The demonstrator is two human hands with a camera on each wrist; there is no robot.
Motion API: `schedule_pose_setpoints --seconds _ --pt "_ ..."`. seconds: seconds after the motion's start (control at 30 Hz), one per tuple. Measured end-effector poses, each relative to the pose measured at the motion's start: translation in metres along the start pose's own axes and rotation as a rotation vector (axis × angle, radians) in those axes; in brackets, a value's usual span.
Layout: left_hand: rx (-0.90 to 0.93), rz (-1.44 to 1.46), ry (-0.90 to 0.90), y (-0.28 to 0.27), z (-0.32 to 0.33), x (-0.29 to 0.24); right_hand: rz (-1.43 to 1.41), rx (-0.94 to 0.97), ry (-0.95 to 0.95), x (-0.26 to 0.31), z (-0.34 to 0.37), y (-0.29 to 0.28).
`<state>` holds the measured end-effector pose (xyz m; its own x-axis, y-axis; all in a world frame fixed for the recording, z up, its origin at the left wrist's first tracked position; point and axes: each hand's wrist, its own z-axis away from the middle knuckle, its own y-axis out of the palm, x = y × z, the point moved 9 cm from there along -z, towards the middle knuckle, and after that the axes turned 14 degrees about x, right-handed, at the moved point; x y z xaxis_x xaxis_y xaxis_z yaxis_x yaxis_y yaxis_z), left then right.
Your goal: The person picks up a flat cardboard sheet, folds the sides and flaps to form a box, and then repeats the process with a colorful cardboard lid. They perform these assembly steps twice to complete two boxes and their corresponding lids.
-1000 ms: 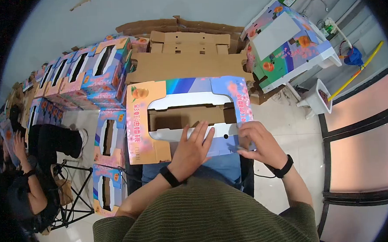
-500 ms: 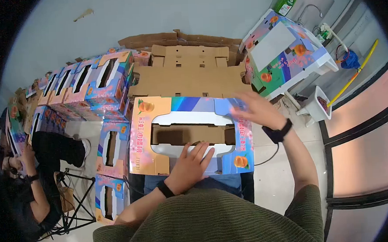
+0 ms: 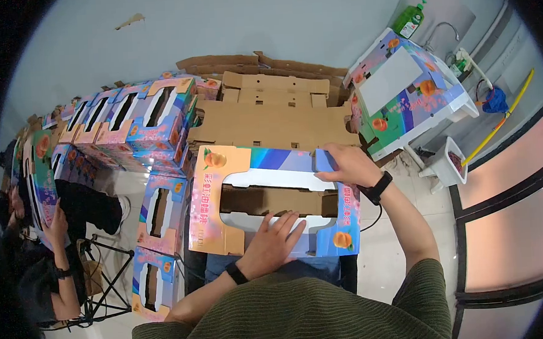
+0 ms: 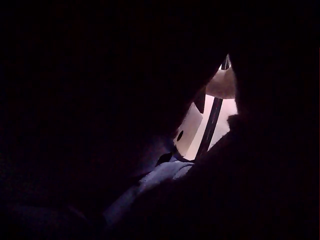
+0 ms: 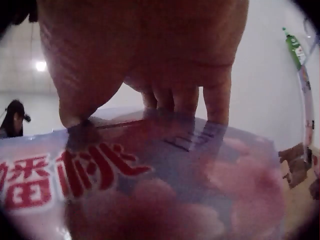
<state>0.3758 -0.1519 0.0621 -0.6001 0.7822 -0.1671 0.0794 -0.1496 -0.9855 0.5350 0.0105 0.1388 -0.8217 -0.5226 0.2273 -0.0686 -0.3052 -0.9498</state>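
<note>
A printed carton point(image 3: 204, 204) with a wide central cutout lies across the person's lap in the head view. The left hand point(image 3: 271, 249) rests on its near side, relaxed fingers reaching the cutout's edge. At the far right corner, the right hand point(image 3: 352, 165) touches the blue corner piece point(image 3: 325, 160), thumb and fingers spread apart. In the right wrist view, the fingertips of the right hand point(image 5: 150, 55) meet the top edge of the pink-and-blue printed panel point(image 5: 165, 195). The left wrist view is mostly dark and does not show the hand clearly.
Flat brown cardboard point(image 3: 269, 123) lies beyond the carton. Similar cartons point(image 3: 153, 133) are stacked at left, with two more point(image 3: 160, 215) nearer. Another person point(image 3: 31, 268) handles a printed carton at far left. A printed sheet point(image 3: 396, 95) covers something beside the tap.
The right hand has moved from the carton's near right corner to its far right corner and now touches the blue piece there. The left hand stays on the near side.
</note>
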Motion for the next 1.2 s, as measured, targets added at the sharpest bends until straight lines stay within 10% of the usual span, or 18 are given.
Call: schedule_pose_setpoints --seconds 0.33,0.47,0.77,1.2 --pt "0.037 0.004 -0.030 0.000 -0.002 -0.002 -0.351 -0.610 0.085 -0.064 0.116 -0.037" --pt "0.048 0.010 -0.006 -0.002 -0.001 -0.002 -0.878 -0.379 0.351 -0.131 0.158 0.028" --pt "0.109 -0.010 -0.017 0.000 -0.002 -0.002 -1.484 -0.599 0.156 -0.177 0.164 0.108" --pt "-0.003 -0.109 -0.093 -0.016 -0.022 -0.014 -0.242 -0.554 0.065 0.064 0.195 -0.034"
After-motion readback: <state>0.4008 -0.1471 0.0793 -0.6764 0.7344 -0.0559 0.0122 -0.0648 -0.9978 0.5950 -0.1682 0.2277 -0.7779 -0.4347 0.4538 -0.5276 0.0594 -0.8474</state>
